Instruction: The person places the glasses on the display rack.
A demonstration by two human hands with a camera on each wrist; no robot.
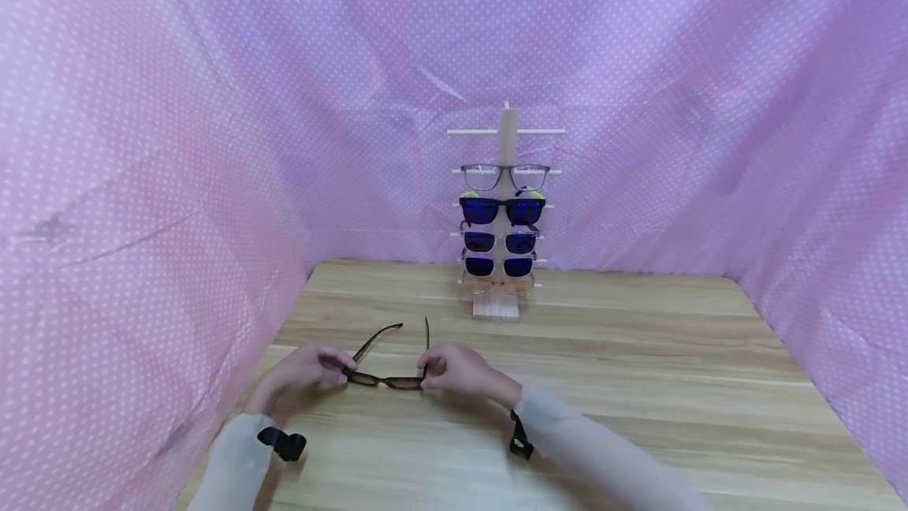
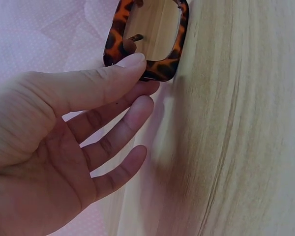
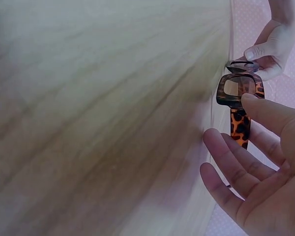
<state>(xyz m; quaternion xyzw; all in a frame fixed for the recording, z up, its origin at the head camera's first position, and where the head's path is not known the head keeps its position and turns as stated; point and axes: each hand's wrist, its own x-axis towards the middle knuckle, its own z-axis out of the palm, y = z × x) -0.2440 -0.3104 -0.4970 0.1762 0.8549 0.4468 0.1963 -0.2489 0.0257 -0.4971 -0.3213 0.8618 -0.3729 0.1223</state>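
Note:
Tortoiseshell-patterned glasses [image 1: 364, 378] with brownish lenses are held between both hands over the front left of the table, temples unfolded and pointing away. The left hand [image 1: 312, 369] pinches the left end of the frame; in the left wrist view its thumb presses the corner of the tortoiseshell rim [image 2: 174, 59], the other fingers loosely bent. At the opposite end, the right hand [image 1: 457, 371] pinches the frame near the hinge. In the right wrist view the thumb lies against the rim, and a spotted orange-and-black temple [image 3: 239, 127] runs down behind it.
A wooden display stand [image 1: 507, 140] with white crossbars stands at the back of the table [image 1: 638, 353]. It bears clear-lensed grey glasses [image 1: 464, 180], dark blue-lensed sunglasses [image 1: 478, 212] and several pairs below. Pink dotted cloth [image 1: 213, 140] walls the back and sides. Black straps circle both wrists.

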